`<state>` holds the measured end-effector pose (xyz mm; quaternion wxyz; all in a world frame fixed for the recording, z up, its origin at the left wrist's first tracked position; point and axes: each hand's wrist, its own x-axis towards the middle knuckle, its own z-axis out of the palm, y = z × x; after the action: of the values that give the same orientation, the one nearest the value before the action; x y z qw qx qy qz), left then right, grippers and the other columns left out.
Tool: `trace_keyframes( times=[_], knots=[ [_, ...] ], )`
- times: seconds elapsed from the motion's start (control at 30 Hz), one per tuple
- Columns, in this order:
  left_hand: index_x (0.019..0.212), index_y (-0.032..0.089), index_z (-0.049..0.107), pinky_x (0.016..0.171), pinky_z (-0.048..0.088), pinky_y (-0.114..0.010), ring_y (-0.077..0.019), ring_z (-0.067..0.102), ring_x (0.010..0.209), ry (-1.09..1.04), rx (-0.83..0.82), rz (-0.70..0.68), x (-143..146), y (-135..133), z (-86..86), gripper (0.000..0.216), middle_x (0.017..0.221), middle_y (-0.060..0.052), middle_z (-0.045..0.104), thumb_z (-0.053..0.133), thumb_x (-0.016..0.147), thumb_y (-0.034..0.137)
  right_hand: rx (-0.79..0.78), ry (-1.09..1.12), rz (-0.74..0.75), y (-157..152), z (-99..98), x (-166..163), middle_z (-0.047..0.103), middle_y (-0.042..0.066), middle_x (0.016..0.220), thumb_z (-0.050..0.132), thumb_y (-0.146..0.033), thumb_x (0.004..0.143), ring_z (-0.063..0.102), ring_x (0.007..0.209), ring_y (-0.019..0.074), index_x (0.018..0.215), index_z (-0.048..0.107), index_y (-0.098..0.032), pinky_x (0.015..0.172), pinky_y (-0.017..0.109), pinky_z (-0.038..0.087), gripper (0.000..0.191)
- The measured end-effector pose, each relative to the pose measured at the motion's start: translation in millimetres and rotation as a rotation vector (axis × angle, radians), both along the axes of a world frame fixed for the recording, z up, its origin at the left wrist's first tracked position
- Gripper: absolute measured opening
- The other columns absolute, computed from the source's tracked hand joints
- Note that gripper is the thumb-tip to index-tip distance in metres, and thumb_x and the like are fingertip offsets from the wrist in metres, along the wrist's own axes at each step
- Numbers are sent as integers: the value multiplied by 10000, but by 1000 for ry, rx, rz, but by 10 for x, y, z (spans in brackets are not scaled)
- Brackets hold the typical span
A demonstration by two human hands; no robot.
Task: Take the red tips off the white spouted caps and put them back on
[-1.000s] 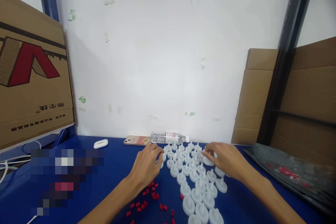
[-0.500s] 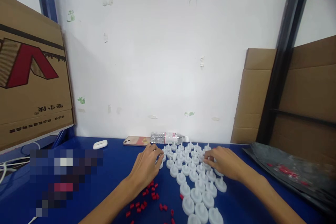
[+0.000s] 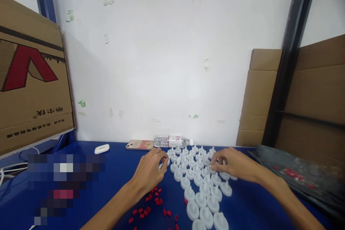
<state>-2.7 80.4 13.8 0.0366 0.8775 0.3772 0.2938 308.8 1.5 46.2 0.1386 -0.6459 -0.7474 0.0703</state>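
Many white round caps [image 3: 201, 200] with upright spouts stand in a long cluster on the blue table. My left hand [image 3: 151, 167] is curled at the cluster's left edge, thumb and fingers bent toward each other beside a white cap. What it pinches, if anything, is hidden. At the right edge, my right hand [image 3: 234, 163] has its thumb and forefinger closed together at the spouts. Its fingertips cover whatever is between them. Small red tubular pieces [image 3: 147, 209] lie scattered in front of my left hand, and a single red piece touches the caps' left side.
A clear plastic bottle [image 3: 172, 141] and a phone [image 3: 138, 145] lie along the wall. Farther left is a small white case [image 3: 101, 149]. A dark plastic bag [image 3: 299, 187] with red pieces lies at right. A printed cardboard box [image 3: 35, 79] stands at left.
My right hand has shifted slightly right, uncovering more of the caps, with a visible gap inside its curled fingers. My left fingers have curled in more. The view has moved slightly.
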Motion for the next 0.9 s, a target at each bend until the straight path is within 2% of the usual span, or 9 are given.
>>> trace_keyframes(
  times=[0.1,0.2,0.3,0.37,0.53,0.63,0.77,0.9],
  knots=[
    [828,199,697,744,436,-291,-183,623,820,39,-106,-159,-11,-86,138,185,832,-9,700,528,903,218,-59,-4,-14,9,-64,49,750,-24,765,746,-450,754,658,654,166,835,774,-284,569,241,362,187],
    [761,215,711,740,425,-278,-179,621,816,144,-227,-233,-51,-128,225,173,815,5,721,570,860,237,-92,-9,13,36,-137,89,747,-34,743,762,-357,722,659,658,161,783,772,-276,569,234,357,102],
    [719,222,710,708,409,-273,-186,625,818,260,-288,-215,-114,-102,248,135,801,6,728,616,813,243,-86,-9,29,37,-133,101,742,-26,734,735,-309,739,658,666,159,746,762,-258,563,233,349,58],
    [708,224,710,666,394,-272,-194,628,817,319,-301,-181,-158,-68,253,111,798,1,728,644,789,263,-37,-10,31,19,-83,87,741,-12,751,696,-341,788,656,674,165,758,754,-253,571,241,359,109],
    [684,228,721,624,389,-265,-202,643,844,376,-316,-139,-227,-41,312,139,851,-12,735,693,755,345,210,14,-6,-30,45,-19,741,28,873,515,-408,933,678,769,210,949,685,-257,671,289,435,228],
    [663,232,728,615,391,-261,-207,652,864,408,-341,-126,-229,-61,332,138,846,-10,738,726,724,355,269,35,12,-30,35,-100,724,33,884,439,-421,983,674,780,216,1015,629,-258,681,304,452,252],
    [652,235,730,602,387,-257,-213,659,880,433,-357,-147,-209,-76,289,65,754,0,731,732,696,284,295,60,57,-7,-46,-186,699,28,948,364,-430,1033,646,733,189,1068,594,-271,695,317,478,282],
    [662,234,719,646,401,-263,-196,658,845,411,-326,-189,-194,-92,232,94,762,6,725,652,703,183,389,30,171,22,-110,-261,672,50,1061,428,-338,1026,640,922,209,1061,589,-262,787,340,505,181]
  ],
)
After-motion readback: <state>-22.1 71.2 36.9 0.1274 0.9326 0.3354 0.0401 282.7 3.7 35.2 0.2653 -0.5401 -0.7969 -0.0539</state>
